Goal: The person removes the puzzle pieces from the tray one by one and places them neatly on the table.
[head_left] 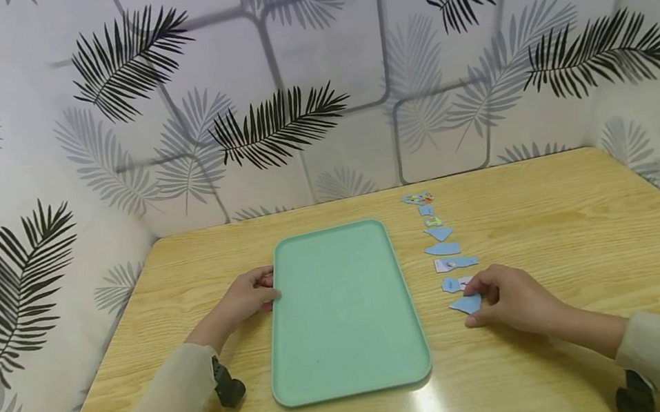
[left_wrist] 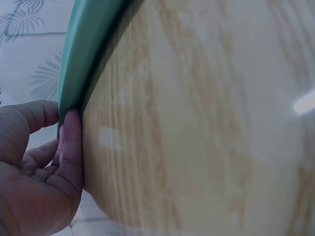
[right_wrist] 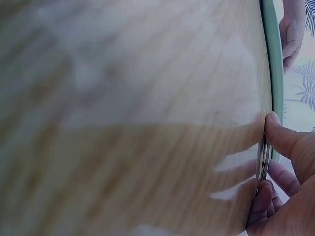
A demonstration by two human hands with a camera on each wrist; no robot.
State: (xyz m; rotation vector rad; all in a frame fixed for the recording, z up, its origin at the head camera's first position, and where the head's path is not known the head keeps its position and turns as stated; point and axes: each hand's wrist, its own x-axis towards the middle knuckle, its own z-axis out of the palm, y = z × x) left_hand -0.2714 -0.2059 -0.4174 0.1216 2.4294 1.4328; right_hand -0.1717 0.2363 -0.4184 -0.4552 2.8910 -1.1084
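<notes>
A light green rectangular tray (head_left: 344, 315) lies on the wooden table. My left hand (head_left: 247, 293) grips its left rim; in the left wrist view the thumb and fingers close on the green rim (left_wrist: 83, 54). To the right of the tray, my right hand (head_left: 517, 299) pinches a flat blue puzzle piece (head_left: 465, 304) by its edges, low over the tabletop. The right wrist view shows that piece edge-on, as a thin dark strip (right_wrist: 263, 164) between thumb and fingers. Just beyond the fingertips lies a blue-and-white piece (head_left: 451, 285), partly covered by them.
Several more flat pieces run in a column away from me, among them a blue-and-white one (head_left: 455, 263), a plain blue one (head_left: 442, 249) and a multicoloured one (head_left: 417, 198) farthest off. Leaf-patterned cloth (head_left: 336, 156) stands behind the wooden table (head_left: 557, 218).
</notes>
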